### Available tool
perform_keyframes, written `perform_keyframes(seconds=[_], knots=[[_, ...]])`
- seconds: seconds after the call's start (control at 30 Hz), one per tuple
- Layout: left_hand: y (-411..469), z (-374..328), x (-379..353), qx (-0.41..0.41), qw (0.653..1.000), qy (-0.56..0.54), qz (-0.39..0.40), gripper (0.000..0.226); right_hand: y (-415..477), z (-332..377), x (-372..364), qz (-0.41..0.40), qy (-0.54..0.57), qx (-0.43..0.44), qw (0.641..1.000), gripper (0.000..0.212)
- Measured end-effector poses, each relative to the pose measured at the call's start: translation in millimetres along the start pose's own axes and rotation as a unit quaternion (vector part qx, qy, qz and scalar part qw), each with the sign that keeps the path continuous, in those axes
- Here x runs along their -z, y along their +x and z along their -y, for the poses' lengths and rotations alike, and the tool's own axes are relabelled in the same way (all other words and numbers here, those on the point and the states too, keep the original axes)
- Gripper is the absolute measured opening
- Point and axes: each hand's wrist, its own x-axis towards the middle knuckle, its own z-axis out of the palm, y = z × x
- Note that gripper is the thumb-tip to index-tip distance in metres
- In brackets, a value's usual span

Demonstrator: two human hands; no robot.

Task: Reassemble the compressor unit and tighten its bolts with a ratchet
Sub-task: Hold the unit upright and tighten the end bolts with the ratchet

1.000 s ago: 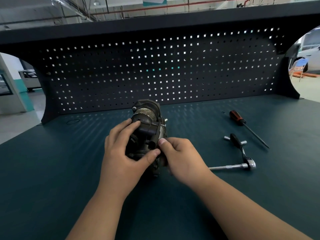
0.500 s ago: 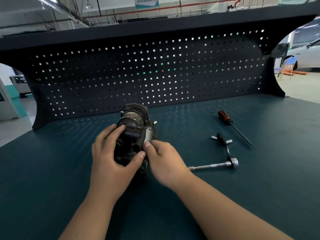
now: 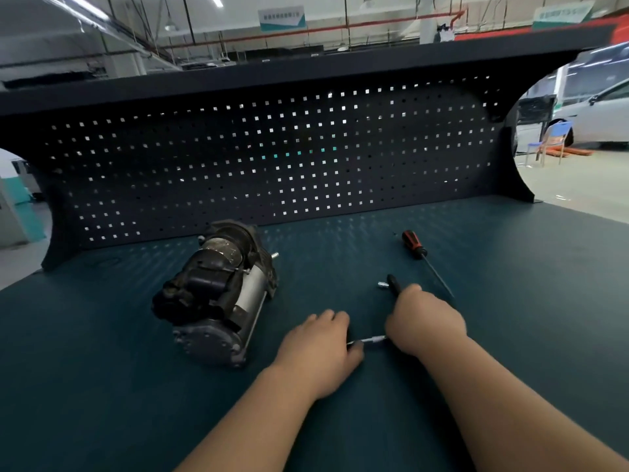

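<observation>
From the head view, the dark grey and black metal compressor unit, with a silver cylinder along one side, lies on its side on the dark teal surface, well left of both hands and touched by neither. The step in hand looks like fetching the tool. The right hand lies over the black-handled chrome ratchet, fingers curled round the handle, whose black end sticks out beyond the knuckles. The left hand rests palm-down at the far end of the ratchet's thin chrome extension bar. Its thumb meets the bar's dark tip, but whether the fingers pinch it or only steady it cannot be told.

A small chrome socket lies just beside the handle, and a red-and-black-handled screwdriver sits further back, near the black perforated pegboard.

The next move probably calls for lifting the ratchet clear with the bar kept level, carrying it left to the compressor unit, and seating the tip squarely on a bolt head — one hand bracing the housing so it does not roll.
</observation>
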Motion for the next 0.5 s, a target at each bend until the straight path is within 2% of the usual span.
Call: perform_keyframes(seconds=[0.1,0.2,0.27,0.37,0.43,0.5], knots=[[-5.3,-8.3,-0.8,0.014,0.999,-0.005,-0.034,0.029,12.1,-11.1,1.8,-0.035,0.097,0.012,0.995,0.014],[-15.5,-29.0,3.3,0.039,0.997,0.048,-0.043,0.032,20.0,-16.9,3.0,-0.054,0.254,0.050,0.964,0.010],[-20.7,-48.6,7.2,0.069,0.996,0.045,-0.028,0.039,23.1,-19.3,1.2,-0.056,0.286,0.095,0.952,0.003],[-31.5,-69.2,18.5,0.079,0.996,0.045,-0.003,0.038,28.8,-28.6,-1.6,-0.057,0.294,0.137,0.944,0.008],[-44.8,-70.0,20.9,0.065,0.997,0.032,0.022,0.036,42.1,-46.8,6.6,-0.132,0.349,0.071,0.925,0.014],[-53.3,-65.5,22.5,0.073,0.997,0.018,0.021,0.040,58.3,-74.7,20.2,-0.194,0.414,-0.018,0.889,0.019]])
